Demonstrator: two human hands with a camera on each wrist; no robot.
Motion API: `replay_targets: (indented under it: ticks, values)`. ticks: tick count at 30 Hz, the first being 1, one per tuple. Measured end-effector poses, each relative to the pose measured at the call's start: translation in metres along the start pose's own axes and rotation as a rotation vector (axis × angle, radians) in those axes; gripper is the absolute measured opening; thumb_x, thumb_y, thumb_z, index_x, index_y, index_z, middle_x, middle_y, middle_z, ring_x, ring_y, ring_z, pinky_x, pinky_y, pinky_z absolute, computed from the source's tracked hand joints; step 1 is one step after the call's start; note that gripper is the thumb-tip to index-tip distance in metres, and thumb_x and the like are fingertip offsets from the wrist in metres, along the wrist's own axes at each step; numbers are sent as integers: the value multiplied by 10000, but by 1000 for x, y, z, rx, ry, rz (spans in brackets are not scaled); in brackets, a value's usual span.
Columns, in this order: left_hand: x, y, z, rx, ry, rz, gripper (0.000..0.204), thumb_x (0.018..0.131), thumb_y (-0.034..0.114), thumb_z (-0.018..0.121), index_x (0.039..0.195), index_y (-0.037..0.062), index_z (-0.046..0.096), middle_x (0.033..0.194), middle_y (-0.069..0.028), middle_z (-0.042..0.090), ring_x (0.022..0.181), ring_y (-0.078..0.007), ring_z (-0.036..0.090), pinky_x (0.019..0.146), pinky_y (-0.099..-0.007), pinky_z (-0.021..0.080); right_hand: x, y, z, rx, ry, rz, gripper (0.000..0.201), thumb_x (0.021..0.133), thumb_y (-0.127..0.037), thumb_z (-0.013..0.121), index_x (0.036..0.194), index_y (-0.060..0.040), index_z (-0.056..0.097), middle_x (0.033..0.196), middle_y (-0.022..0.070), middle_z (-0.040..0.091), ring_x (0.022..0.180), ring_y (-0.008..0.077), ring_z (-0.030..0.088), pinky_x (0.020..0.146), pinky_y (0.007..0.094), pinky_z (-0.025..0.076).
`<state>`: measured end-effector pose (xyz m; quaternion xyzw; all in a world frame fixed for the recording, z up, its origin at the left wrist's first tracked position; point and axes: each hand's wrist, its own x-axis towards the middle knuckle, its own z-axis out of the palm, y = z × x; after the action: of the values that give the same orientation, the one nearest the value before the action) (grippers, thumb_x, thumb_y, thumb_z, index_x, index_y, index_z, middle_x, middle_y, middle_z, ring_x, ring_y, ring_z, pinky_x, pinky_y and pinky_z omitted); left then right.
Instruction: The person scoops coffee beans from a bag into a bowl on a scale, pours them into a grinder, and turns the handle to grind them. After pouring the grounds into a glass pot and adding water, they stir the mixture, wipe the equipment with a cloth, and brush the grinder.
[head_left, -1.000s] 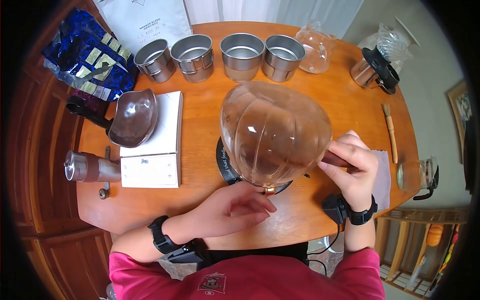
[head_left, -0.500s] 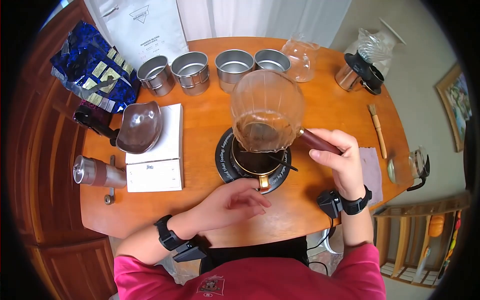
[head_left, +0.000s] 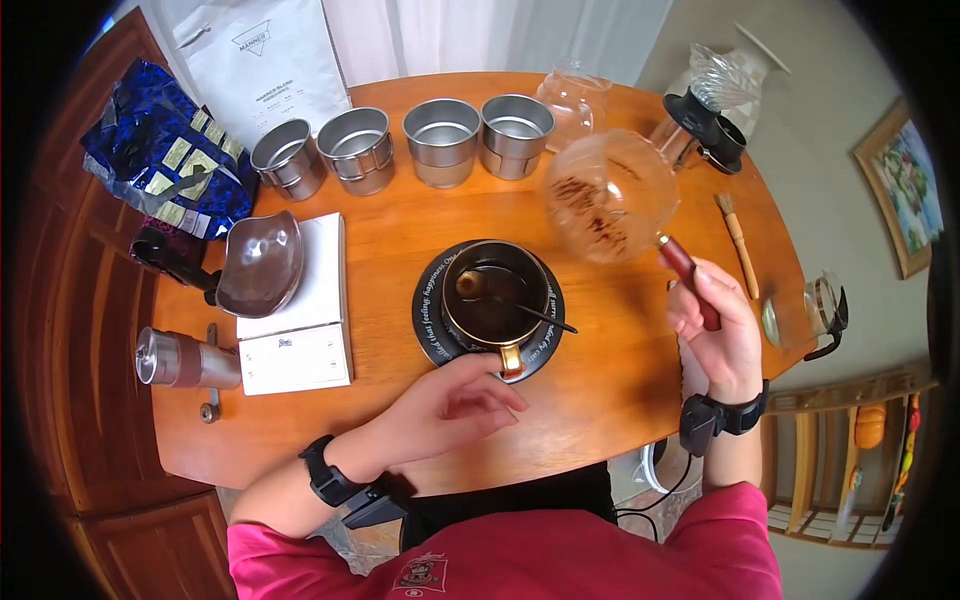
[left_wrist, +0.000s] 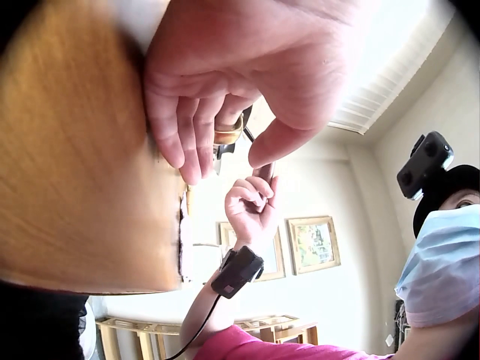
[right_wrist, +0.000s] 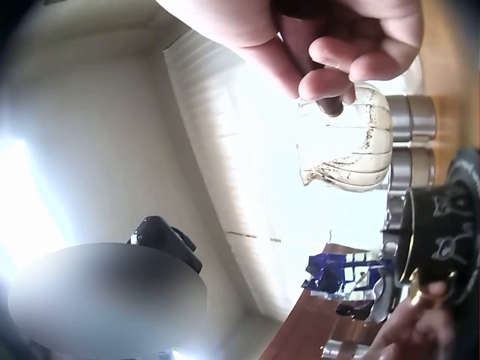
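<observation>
In the head view my right hand (head_left: pixel 722 325) grips the dark red handle of a clear ribbed glass pot (head_left: pixel 610 195), raised right of the cup. Brown residue streaks the pot's inside, and its spout shows in the right wrist view. A black cup (head_left: pixel 470 335) with a gold rim and handle stands on a black lettered saucer (head_left: pixel 430 310). Dark liquid fills part of it, and a spoon (head_left: pixel 545 318) leans inside. My left hand (head_left: pixel 455 405) has its index finger hooked at the cup's gold handle (left_wrist: pixel 229 136), the other fingers loosely bent.
Several steel cups (head_left: pixel 440 150) line the back, beside a white bag (head_left: pixel 265 75) and a blue bag (head_left: pixel 170 150). At left are a brown dish (head_left: pixel 260 265) on a white scale (head_left: pixel 295 360) and a hand grinder (head_left: pixel 190 358). A brush (head_left: pixel 738 245) and a glass jug (head_left: pixel 800 310) are at right.
The glass pot has swung from over the cup up and to the right, tilting back, and the cup's dark liquid and spoon came into sight. My left hand stays at the cup handle.
</observation>
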<state>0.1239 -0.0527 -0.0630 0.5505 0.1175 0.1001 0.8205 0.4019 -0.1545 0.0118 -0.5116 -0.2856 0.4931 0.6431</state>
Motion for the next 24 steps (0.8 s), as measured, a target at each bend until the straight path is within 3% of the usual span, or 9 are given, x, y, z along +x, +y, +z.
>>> replay_targets:
  ticks: [4,6,10,14,24]
  values:
    - [0,1,0,-3,1,-6,497,841,-22,557,1272,94,339,1036,-122,568,1028,-172,536,836,-264,452,6,-5,-26,135,133,-28,316,883,-161,524,1116,53,531,596,-8,460,517,62,381,514,211,365]
    - [0,1,0,-6,0,-10,494,842,-21,557,1271,92,342,1037,-122,567,1024,-172,538,835,-263,453,10,-5,-42,259,283,53,303,888,-167,531,1123,24,536,630,-9,479,538,58,397,525,207,386]
    - [1,3,0,-5,1,-15,480,843,-17,556,1266,86,353,1041,-120,567,1015,-170,542,830,-262,454,20,-1,-71,295,322,107,253,885,-159,548,1095,-17,538,661,-6,512,546,55,416,504,192,389]
    - [1,4,2,-13,5,-3,467,844,-18,555,1258,75,361,1045,-119,565,1014,-169,541,833,-262,454,29,4,-82,211,386,120,204,882,-161,555,1035,-27,545,661,-2,523,527,56,418,440,177,327]
    - [0,8,3,-19,17,-33,456,844,-35,544,1257,56,370,1054,-113,561,1021,-165,537,864,-271,447,42,11,-88,218,281,179,261,884,-192,552,1076,-16,546,653,-9,515,506,34,386,398,166,262]
